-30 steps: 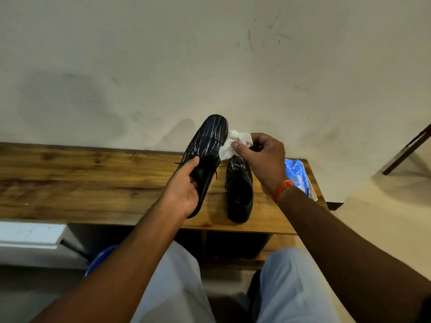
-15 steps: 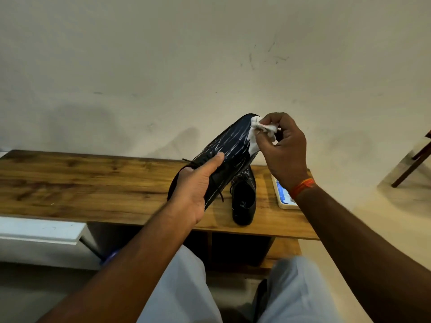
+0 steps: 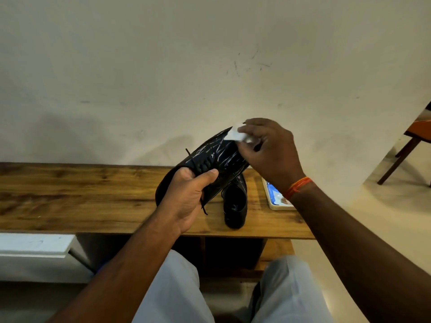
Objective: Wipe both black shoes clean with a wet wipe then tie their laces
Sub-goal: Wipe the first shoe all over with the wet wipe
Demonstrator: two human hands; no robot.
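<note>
the left hand [image 3: 186, 197] has its grip curled round the heel end of 1 black shoe [image 3: 210, 159], thumb on the laced top, holding it tilted above the table [image 3: 81, 197] with the toe rising up and away from that grip. at the toe, the right hand [image 3: 268, 150] pinches a white wet wipe [image 3: 236, 135] against the glossy leather. the second shoe [image 3: 234, 203] stands on the table just below the raised one, right of the left grip. a wipe packet [image 3: 276, 198] lies beyond it, under the right wrist.
</note>
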